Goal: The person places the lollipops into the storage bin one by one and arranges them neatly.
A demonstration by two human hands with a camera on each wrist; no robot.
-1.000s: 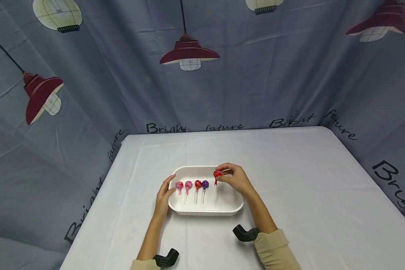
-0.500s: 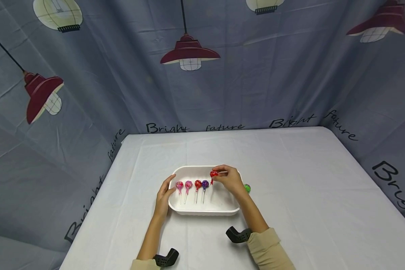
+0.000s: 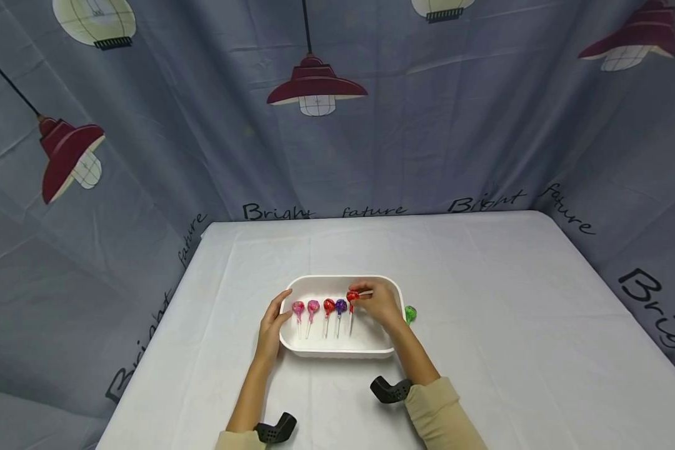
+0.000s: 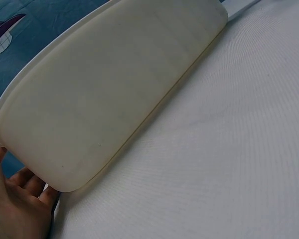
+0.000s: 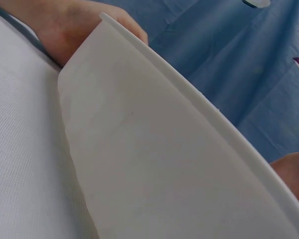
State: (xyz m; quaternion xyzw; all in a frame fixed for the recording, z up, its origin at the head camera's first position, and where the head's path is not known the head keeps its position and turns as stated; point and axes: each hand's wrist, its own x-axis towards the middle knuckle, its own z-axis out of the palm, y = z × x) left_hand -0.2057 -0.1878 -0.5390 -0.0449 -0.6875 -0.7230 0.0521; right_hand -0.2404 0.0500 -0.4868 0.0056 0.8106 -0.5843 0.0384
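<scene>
A white tray (image 3: 345, 354) stands on the table, and my left hand (image 3: 271, 326) holds its left end, thumb at the rim and fingers along the outer wall. In the left wrist view the fingers of that left hand (image 4: 25, 204) lie at the tray's corner. Over the tray's right half my right hand (image 3: 379, 303) pinches a red-wrapped lollipop (image 3: 352, 295), upright with its head at the fingertips. To its left lie a purple lollipop (image 3: 340, 306), another red lollipop (image 3: 329, 305) and two pink lollipops (image 3: 313, 306), in a row with sticks toward me.
A green lollipop (image 3: 410, 313) lies just outside the tray's right end, partly hidden by the right forearm. White cloth covers the table (image 3: 484, 300). A grey-blue curtain (image 3: 405, 144) printed with lamps surrounds it. Black wrist devices (image 3: 390, 390) sit on both forearms.
My right hand has moved left and slightly lower with the red lollipop, close beside the purple one. The green lollipop has come into view behind the forearm. My left hand stays put.
</scene>
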